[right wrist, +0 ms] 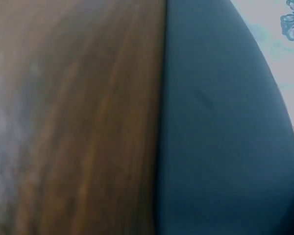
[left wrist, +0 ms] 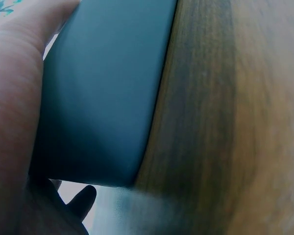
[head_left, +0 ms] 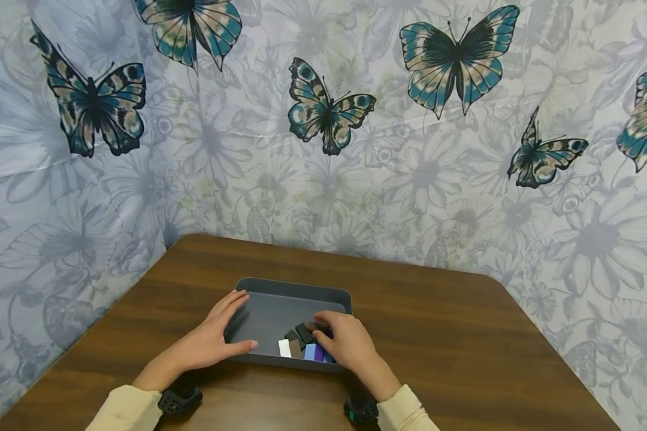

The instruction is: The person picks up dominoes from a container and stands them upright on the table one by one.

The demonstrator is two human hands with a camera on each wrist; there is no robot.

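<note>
A grey rectangular tray [head_left: 280, 305] lies on the wooden table. Small rectangular blocks are grouped in its front right part: a white block [head_left: 284, 348], a brown block [head_left: 295, 348], dark blocks [head_left: 304, 334], a light blue block [head_left: 310, 352] and a purple block [head_left: 319, 353]. My left hand [head_left: 215, 335] is at the tray's left side, fingers extended along the rim and thumb over the front edge. My right hand [head_left: 350, 341] reaches over the right rim, with bent fingers and thumb at the blocks. Whether it pinches one is hidden. Both wrist views mainly show the tray's outer wall [left wrist: 108, 98].
The brown table [head_left: 437, 323] extends around the tray on all sides. Behind it hangs a pale floral cloth [head_left: 356, 197] with printed butterflies. Black bands [head_left: 180, 400] sit at both wrists, below cream sleeves [head_left: 129, 410].
</note>
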